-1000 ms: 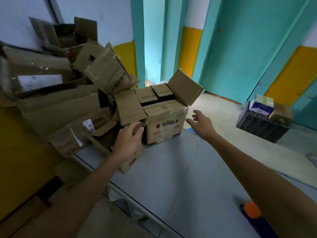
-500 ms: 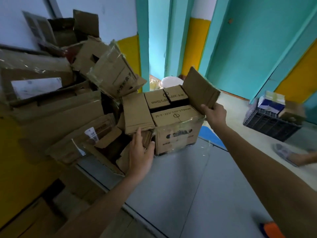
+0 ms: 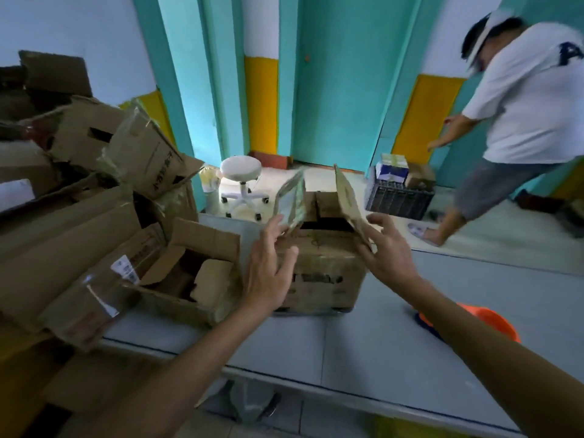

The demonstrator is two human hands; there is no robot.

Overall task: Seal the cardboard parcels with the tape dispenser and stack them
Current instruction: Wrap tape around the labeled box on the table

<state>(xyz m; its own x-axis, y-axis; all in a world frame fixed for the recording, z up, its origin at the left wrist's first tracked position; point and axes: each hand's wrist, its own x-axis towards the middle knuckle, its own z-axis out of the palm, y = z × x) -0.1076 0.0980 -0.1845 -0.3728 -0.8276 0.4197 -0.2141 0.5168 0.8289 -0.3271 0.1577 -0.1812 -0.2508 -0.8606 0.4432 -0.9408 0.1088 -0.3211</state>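
Note:
A brown cardboard box (image 3: 325,273) stands on the grey table (image 3: 363,352), its top open and its two side flaps raised. My left hand (image 3: 268,267) lies with straight fingers against the box's left side, its fingertips at the left flap (image 3: 292,200). My right hand (image 3: 388,251) is spread open at the box's right top corner, just under the right flap (image 3: 347,197). An orange and blue tape dispenser (image 3: 493,320) lies on the table to the right, partly hidden behind my right forearm.
A heap of opened and flattened cardboard boxes (image 3: 94,216) fills the table's left side. Beyond the table are a white stool (image 3: 241,181), a dark crate (image 3: 398,197) with packages, and a person in a white shirt (image 3: 524,121) walking at the right.
The box has come toward me and turned, away from the pile. Both side flaps now stand up. My hands have shifted onto its two sides. A person has stepped into view at the right.

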